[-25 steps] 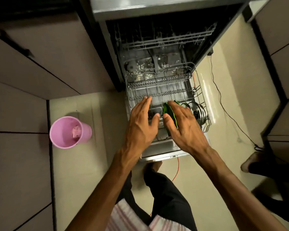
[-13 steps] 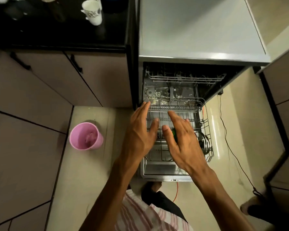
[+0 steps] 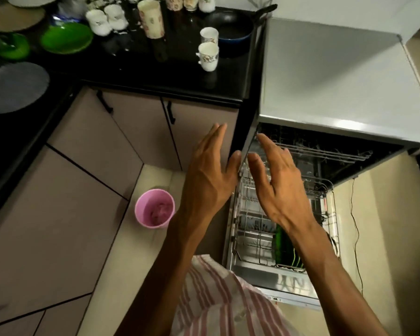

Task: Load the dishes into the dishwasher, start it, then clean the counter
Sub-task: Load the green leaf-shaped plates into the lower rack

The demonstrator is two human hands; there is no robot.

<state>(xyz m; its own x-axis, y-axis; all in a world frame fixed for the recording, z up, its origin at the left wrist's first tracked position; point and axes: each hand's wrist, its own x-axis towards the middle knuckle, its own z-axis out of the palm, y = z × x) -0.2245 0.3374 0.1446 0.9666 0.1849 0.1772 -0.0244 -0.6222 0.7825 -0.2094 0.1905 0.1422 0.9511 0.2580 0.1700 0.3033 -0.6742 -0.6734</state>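
The dishwasher [image 3: 325, 76] stands open with its lower rack [image 3: 250, 229] pulled out. Green plates [image 3: 283, 248] stand upright in that rack, partly hidden by my right forearm. My left hand [image 3: 209, 175] and my right hand [image 3: 277, 180] hover empty above the rack's left side, fingers straight and spread. On the black counter [image 3: 180, 78] sit white floral mugs [image 3: 208, 55], a tall patterned cup [image 3: 151, 19], a green plate [image 3: 67, 38] and a dark frying pan [image 3: 228, 23].
A pink bucket [image 3: 154, 208] stands on the floor left of the dishwasher. Beige cabinet doors [image 3: 136, 132] with black handles run under the counter. A grey round lid [image 3: 12, 86] lies at the counter's left. A thin cable [image 3: 355, 229] trails along the floor on the right.
Both hands have lifted off the green plate, which stays in the rack, and risen. The view has tilted up and left, bringing the counter and its dishes into sight.
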